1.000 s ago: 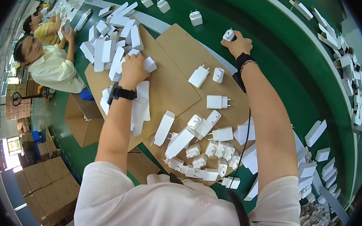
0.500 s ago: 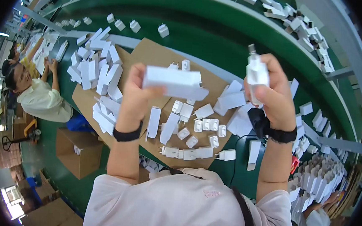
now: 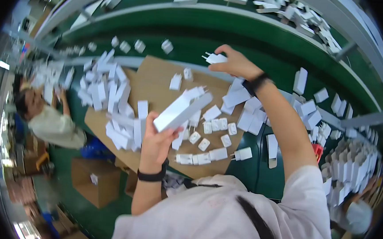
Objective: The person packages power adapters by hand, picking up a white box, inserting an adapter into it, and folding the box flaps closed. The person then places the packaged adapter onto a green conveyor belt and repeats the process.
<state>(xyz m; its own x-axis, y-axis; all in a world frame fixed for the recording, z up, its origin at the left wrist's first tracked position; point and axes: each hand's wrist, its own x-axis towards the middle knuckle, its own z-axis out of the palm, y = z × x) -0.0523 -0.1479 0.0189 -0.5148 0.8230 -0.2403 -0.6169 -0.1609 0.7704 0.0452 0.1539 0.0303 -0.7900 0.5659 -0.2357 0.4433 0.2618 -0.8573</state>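
My left hand [image 3: 158, 139] grips a long white carton box [image 3: 182, 111], raised and tilted above a brown cardboard sheet [image 3: 158, 90]. My right hand [image 3: 235, 62] reaches out over the far edge of the sheet and pinches a white plug adapter [image 3: 215, 58] with its prongs pointing left. Several loose white adapters [image 3: 213, 127] and flat white boxes [image 3: 108, 96] lie scattered on the cardboard below both hands. Both wrists wear black bands.
A green conveyor belt [image 3: 233, 31] curves behind the cardboard, with more white boxes [image 3: 288, 11] on the far rail. Upright white boxes [image 3: 352, 168] stand at the right. Another person [image 3: 49, 118] sits at the left. Brown cartons [image 3: 94, 181] stand on the floor.
My right hand has moved forward and away with the adapter. My left hand has lowered and tilted the long box. The view has swung a little.
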